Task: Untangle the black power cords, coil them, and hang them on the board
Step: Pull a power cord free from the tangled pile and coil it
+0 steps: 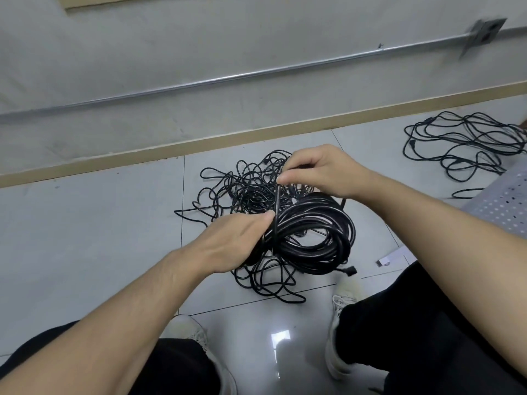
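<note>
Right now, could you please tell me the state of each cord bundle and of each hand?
coiled cord: wound into loops, held off the floor.
cord end: stretched upright across the coil.
tangled pile: knotted, on the floor.
second pile: loose, by the wall.
left hand: grips the coil.
right hand: pinches the cord end.

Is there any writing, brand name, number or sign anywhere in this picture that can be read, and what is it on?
None can be read.
Coiled black power cord, held in the left hand and right hand: no print shows.
Small white card on the floor: a dark mark at one end, too small to read.
Grey wall box: blurred, no legible label.
Perforated white panel: holes only, no text.
</note>
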